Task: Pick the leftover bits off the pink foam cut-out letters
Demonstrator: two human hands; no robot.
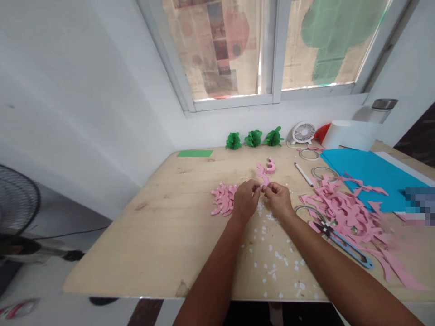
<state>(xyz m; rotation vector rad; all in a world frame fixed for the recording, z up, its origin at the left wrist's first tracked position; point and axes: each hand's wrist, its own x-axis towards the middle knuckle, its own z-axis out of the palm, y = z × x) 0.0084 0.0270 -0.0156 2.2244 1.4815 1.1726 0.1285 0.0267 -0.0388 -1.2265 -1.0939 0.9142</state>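
Hands: left hand [246,200] and right hand [277,199] stand close together at mid-table, narrow, both pinching the lower end of the curved pink paper strip [261,174] between the fingertips.

Held item: located just above the fingertips. Long axis runs away from the person, tilted slightly left, with the free tip bent toward the far table edge.

Adjacent items: pile of pink crescent pieces [223,200] just beside the left hand; small pink paper curl [270,166] just beyond the strip's tip; white paper scraps [272,262] scattered nearer the person.

Right side: heap of pink paper offcuts [343,213] lying partly on a blue paper sheet [367,176], with snips [343,242] at its near side.

Far edge: three green paper balls [253,138], a green card [194,153] and a small white fan [303,132].

Clearance: wide bare area of the wooden tabletop [142,253] to the left; tighter room to the right, where the offcuts lie near the right hand.
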